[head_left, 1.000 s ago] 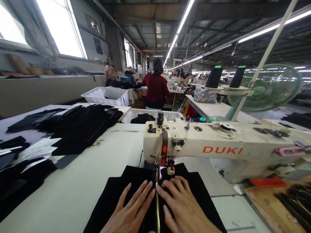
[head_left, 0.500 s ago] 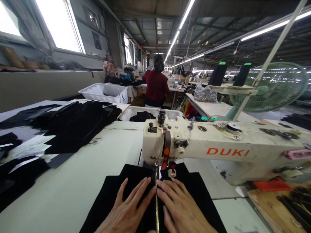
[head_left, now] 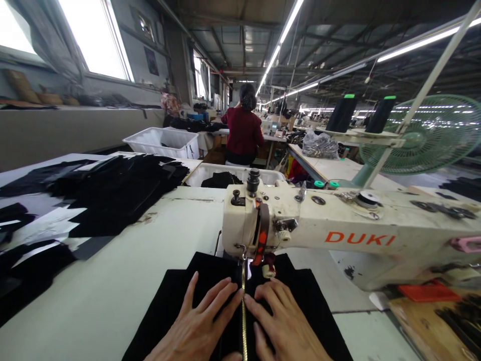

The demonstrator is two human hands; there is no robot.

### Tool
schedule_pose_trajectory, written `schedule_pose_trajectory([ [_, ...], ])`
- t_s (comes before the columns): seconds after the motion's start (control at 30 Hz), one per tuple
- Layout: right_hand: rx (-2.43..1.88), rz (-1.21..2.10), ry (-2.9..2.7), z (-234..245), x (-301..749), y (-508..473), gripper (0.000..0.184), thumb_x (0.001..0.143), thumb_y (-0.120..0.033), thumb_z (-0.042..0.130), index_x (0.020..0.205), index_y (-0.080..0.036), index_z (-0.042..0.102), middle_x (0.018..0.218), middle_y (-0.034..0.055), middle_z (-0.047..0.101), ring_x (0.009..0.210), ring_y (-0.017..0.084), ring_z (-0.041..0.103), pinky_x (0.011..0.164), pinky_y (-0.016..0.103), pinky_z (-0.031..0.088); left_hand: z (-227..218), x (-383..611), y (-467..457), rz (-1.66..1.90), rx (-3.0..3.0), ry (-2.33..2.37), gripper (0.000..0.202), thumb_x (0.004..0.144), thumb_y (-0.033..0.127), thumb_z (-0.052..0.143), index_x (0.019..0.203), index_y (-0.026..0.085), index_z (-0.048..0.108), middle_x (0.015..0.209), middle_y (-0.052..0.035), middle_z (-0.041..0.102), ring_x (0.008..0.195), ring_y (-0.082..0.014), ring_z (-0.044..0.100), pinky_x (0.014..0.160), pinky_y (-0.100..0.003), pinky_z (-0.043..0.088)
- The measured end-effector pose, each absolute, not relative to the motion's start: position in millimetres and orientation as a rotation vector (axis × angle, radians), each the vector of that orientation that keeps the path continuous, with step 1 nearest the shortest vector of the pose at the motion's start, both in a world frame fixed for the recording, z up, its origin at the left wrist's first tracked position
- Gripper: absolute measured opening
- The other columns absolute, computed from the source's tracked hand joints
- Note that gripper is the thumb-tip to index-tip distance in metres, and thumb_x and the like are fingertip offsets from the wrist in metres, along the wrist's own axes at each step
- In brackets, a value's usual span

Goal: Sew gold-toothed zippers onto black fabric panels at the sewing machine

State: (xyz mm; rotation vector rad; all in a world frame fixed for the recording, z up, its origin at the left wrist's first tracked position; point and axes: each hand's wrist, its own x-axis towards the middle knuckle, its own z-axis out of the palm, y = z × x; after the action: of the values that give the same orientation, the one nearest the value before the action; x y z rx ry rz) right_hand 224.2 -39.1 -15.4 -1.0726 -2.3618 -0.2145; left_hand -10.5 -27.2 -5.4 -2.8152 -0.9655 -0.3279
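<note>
My left hand (head_left: pixel 197 326) lies flat, fingers spread, on black fabric (head_left: pixel 169 306) just left of a gold zipper (head_left: pixel 243 321). On the other side of the zipper my right hand (head_left: pixel 285 326) presses flat on the fabric in the same way. Both sets of fingertips sit a little in front of the needle area of a white DUKI sewing machine (head_left: pixel 338 235). The zipper runs straight from the bottom edge up under the machine's head. Neither hand grips anything.
Stacks of black cut pieces (head_left: pixel 112 190) cover the table's left side. White bins (head_left: pixel 165 143) stand behind. A person in a red top (head_left: pixel 244 133) sits with their back to me. A green fan (head_left: pixel 424 135) and thread cones (head_left: pixel 341 113) stand at right.
Both hands have slid slightly away from the needle toward me along the zipper; the camera has shifted a little. The fabric stays flat under the palms.
</note>
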Motion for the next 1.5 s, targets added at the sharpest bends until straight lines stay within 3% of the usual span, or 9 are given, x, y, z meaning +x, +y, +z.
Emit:
schedule_pose_trajectory([
  [0.17, -1.087, -0.199, -2.375, -17.5, 223.8, -38.2, 0.040, 0.085, -0.016, 0.055, 0.125, -0.018, 0.061, 0.104, 0.0072, 0.067, 0.098, 0.024, 0.062, 0.097, 0.046, 0.053, -8.7, -12.2, -26.2, -0.398, -2.875, -0.971, 0.066, 0.100, 0.053, 0.050, 0.155, 0.021, 0.029, 0.148, -0.0094, 0.049, 0.138, -0.0261, 0.043, 0.118, -0.058, 0.008],
  [0.37, -1.107, -0.171, -2.430, -19.4, 224.7, -38.8, 0.043, 0.088, -0.018, 0.057, 0.130, -0.019, 0.058, 0.107, 0.0076, 0.068, 0.099, 0.025, 0.062, 0.099, 0.047, 0.051, -6.2, -11.2, -26.4, -0.417, -2.926, -0.982, 0.077, 0.100, 0.053, 0.051, 0.158, 0.026, 0.010, 0.148, -0.0081, 0.048, 0.138, -0.0275, 0.044, 0.118, -0.056, 0.019],
  [0.5, -1.087, -0.167, -2.452, -18.2, 225.4, -37.7, 0.047, 0.087, -0.013, 0.052, 0.133, -0.019, 0.056, 0.125, 0.0062, 0.066, 0.114, 0.024, 0.060, 0.105, 0.045, 0.047, -4.6, -9.1, -25.0, -0.440, -2.934, -0.985, 0.079, 0.099, 0.052, 0.053, 0.158, 0.027, 0.006, 0.148, -0.0076, 0.050, 0.135, -0.0279, 0.046, 0.118, -0.055, 0.023],
  [0.6, -1.064, -0.167, -2.508, -17.2, 224.8, -36.4, 0.051, 0.084, -0.010, 0.048, 0.135, -0.017, 0.054, 0.138, 0.0043, 0.059, 0.127, 0.021, 0.054, 0.110, 0.041, 0.043, -4.2, -10.1, -26.4, -0.446, -2.941, -1.006, 0.076, 0.099, 0.054, 0.052, 0.158, 0.030, 0.011, 0.147, -0.0071, 0.050, 0.135, -0.0291, 0.047, 0.117, -0.058, 0.023],
  [0.73, -1.080, -0.155, -2.578, -15.8, 223.5, -32.6, 0.049, 0.083, -0.011, 0.049, 0.131, -0.015, 0.057, 0.140, 0.0055, 0.057, 0.129, 0.020, 0.052, 0.114, 0.042, 0.038, -4.0, -12.3, -27.7, -0.424, -2.910, -1.081, 0.071, 0.097, 0.054, 0.055, 0.156, 0.029, 0.025, 0.145, -0.0100, 0.052, 0.135, -0.0309, 0.045, 0.116, -0.061, 0.020],
  [0.9, -1.104, -0.125, -2.497, -11.6, 224.7, -21.2, 0.050, 0.086, -0.009, 0.046, 0.135, -0.016, 0.052, 0.141, 0.0063, 0.056, 0.131, 0.021, 0.050, 0.116, 0.048, 0.033, 0.0, -6.3, -13.7, -0.376, -2.956, -1.187, 0.069, 0.090, 0.042, 0.065, 0.151, 0.028, 0.038, 0.146, -0.0103, 0.050, 0.134, -0.0351, 0.045, 0.111, -0.070, 0.024],
  [1.07, -1.142, -0.132, -2.445, -11.8, 225.8, -14.4, 0.048, 0.090, -0.010, 0.047, 0.137, -0.019, 0.050, 0.132, 0.0072, 0.063, 0.121, 0.024, 0.058, 0.113, 0.054, 0.036, 0.2, -3.3, 0.0, -0.390, -2.997, -1.224, 0.068, 0.090, 0.038, 0.064, 0.152, 0.028, 0.037, 0.147, -0.0106, 0.049, 0.135, -0.0346, 0.044, 0.109, -0.072, 0.020],
  [1.33, -1.145, -0.237, -2.386, -10.0, 221.2, -15.0, 0.038, 0.091, -0.018, 0.050, 0.128, -0.019, 0.058, 0.117, 0.0104, 0.069, 0.106, 0.026, 0.065, 0.097, 0.047, 0.051, 8.1, -3.8, -0.4, -0.371, -3.000, -1.171, 0.069, 0.089, 0.039, 0.065, 0.151, 0.025, 0.039, 0.145, -0.0115, 0.051, 0.133, -0.0361, 0.047, 0.108, -0.072, 0.023],
  [1.5, -1.150, -0.268, -2.379, -11.2, 220.7, -14.1, 0.040, 0.089, -0.016, 0.049, 0.127, -0.019, 0.058, 0.117, 0.0101, 0.069, 0.106, 0.026, 0.065, 0.094, 0.046, 0.051, 15.6, -0.8, -1.0, -0.337, -2.968, -1.182, 0.064, 0.088, 0.039, 0.066, 0.147, 0.022, 0.046, 0.144, -0.0118, 0.053, 0.132, -0.0381, 0.048, 0.107, -0.073, 0.026],
])
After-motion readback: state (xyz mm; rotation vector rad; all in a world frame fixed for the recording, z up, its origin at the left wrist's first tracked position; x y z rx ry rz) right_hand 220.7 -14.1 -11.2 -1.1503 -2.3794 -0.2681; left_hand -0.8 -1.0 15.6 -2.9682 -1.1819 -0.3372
